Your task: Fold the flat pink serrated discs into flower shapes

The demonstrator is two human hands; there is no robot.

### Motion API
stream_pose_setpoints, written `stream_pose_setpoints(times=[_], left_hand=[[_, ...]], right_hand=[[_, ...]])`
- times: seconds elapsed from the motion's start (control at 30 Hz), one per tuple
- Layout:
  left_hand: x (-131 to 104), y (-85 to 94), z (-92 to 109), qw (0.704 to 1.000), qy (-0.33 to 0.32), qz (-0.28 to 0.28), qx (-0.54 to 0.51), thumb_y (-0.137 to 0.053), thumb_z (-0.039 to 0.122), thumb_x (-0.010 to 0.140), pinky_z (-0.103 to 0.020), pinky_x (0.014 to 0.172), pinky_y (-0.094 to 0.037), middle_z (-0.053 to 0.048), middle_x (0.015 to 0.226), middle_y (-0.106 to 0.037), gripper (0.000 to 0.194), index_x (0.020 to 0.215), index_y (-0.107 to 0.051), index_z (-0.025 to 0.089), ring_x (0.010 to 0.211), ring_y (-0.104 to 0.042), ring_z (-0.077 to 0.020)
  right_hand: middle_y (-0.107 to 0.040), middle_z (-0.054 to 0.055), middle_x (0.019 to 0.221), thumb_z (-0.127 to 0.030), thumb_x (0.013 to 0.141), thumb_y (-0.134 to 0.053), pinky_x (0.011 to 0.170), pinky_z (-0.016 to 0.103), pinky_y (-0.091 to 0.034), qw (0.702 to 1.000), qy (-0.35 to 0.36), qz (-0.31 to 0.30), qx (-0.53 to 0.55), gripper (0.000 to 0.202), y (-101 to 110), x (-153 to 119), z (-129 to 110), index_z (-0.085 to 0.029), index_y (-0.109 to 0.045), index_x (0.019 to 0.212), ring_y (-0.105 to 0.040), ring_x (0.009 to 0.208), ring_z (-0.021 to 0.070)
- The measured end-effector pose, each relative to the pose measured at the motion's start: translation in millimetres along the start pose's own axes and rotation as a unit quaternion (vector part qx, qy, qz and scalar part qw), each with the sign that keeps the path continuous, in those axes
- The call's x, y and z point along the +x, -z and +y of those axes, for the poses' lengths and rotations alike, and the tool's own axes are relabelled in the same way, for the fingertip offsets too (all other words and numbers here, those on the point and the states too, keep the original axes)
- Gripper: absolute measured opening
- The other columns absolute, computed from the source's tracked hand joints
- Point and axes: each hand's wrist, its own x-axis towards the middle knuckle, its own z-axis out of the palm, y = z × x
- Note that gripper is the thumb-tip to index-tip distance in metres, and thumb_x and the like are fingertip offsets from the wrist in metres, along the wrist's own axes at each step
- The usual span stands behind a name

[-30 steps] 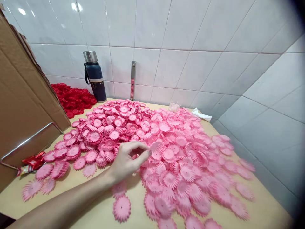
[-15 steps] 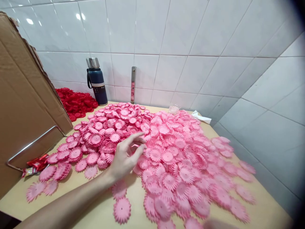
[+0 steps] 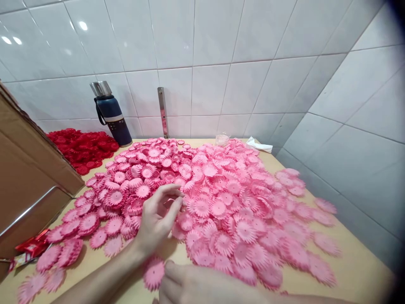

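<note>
Pink artificial flower petal discs (image 3: 218, 207), each round with a notched edge and many with a small centre hole, lie in a broad heap. My left hand (image 3: 158, 221) rests at the heap's near left side, its fingers loosely bent and the thumb apart from them, with no disc visible in it. Low in the view, my right hand (image 3: 205, 285) has its fingers curled inward; whatever they may hold is hidden. A single pink disc (image 3: 154, 273) lies on the tabletop just left of the right hand's fingers.
Behind the heap stand a dark blue bottle (image 3: 115, 120) and a pile of red discs (image 3: 82, 147). A cardboard box (image 3: 28, 169) borders the left, with a red wrapper (image 3: 33, 245) beside it. White tissue (image 3: 259, 145) and a clear cup (image 3: 222, 139) lie near the tiled wall (image 3: 209, 90).
My right hand has come into view from the bottom edge and moved left. The left hand remains by the heap, its thumb and fingers slightly closer together. The camera view has shifted.
</note>
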Motion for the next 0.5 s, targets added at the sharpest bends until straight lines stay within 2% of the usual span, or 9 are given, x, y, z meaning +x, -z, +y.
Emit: stream_pose_setpoints(times=[0.07, 0.13, 0.2, 0.3, 0.37, 0.5], left_hand=[[0, -0.9, 1, 1.000, 0.005, 0.009, -0.003, -0.058, 0.014, 0.087, -0.018, 0.072, -0.053, 0.000, 0.092, -0.065, 0.022, 0.107, -0.058, 0.023, 0.084, -0.063, -0.0104], [0, -1.8, 1, 1.000, 0.010, 0.018, 0.000, -0.058, 0.015, 0.087, -0.017, 0.070, -0.053, 0.000, 0.091, -0.065, 0.021, 0.106, -0.059, 0.023, 0.083, -0.063, -0.0101], [0, -2.5, 0, 1.000, 0.014, 0.021, 0.006, -0.059, 0.015, 0.087, -0.017, 0.069, -0.052, 0.000, 0.091, -0.065, 0.020, 0.105, -0.059, 0.023, 0.083, -0.062, -0.0101], [0, -3.2, -2, 1.000, 0.013, 0.013, 0.008, -0.058, 0.016, 0.087, -0.018, 0.070, -0.052, 0.000, 0.091, -0.065, 0.020, 0.106, -0.059, 0.022, 0.083, -0.062, -0.0102], [0, -3.4, -3, 1.000, 0.011, 0.009, 0.009, -0.058, 0.015, 0.087, -0.019, 0.072, -0.053, -0.001, 0.091, -0.064, 0.019, 0.105, -0.058, 0.021, 0.083, -0.062, -0.0109], [-1, -3.7, -3, 1.000, 0.012, 0.000, 0.005, -0.058, 0.016, 0.087, -0.022, 0.071, -0.053, -0.002, 0.091, -0.064, 0.018, 0.105, -0.058, 0.020, 0.082, -0.063, -0.0127]], right_hand=[[-0.065, 0.000, 0.065, -0.006, 0.081, -0.053, 0.071, 0.034, -0.044, 0.999, -0.032, 0.039, 0.010, 0.012, 13, -4, 10, -0.014, -0.062, 0.084, -0.054, 0.060, 0.0167], [-0.066, 0.004, 0.071, -0.008, 0.081, -0.053, 0.072, 0.035, -0.041, 0.994, -0.078, 0.070, 0.007, 0.011, 25, -6, 18, -0.014, -0.059, 0.075, -0.054, 0.066, 0.0182], [-0.067, 0.005, 0.076, -0.010, 0.084, -0.053, 0.071, 0.034, -0.040, 0.993, -0.093, 0.067, 0.017, 0.013, 29, -8, 21, -0.015, -0.058, 0.073, -0.055, 0.070, 0.0184], [-0.068, 0.003, 0.078, -0.012, 0.088, -0.051, 0.069, 0.033, -0.039, 0.997, -0.056, 0.021, 0.047, 0.009, 19, -8, 15, -0.014, -0.060, 0.088, -0.055, 0.068, 0.0174], [-0.068, 0.005, 0.078, -0.011, 0.089, -0.048, 0.067, 0.035, -0.039, 0.999, -0.035, 0.003, 0.039, 0.015, 6, -7, 8, -0.011, -0.060, 0.099, -0.054, 0.064, 0.0183], [-0.067, 0.006, 0.069, -0.003, 0.083, -0.045, 0.060, 0.035, -0.038, 1.000, 0.002, 0.009, 0.025, 0.023, -10, -4, -3, -0.005, -0.060, 0.100, -0.051, 0.054, 0.0179]])
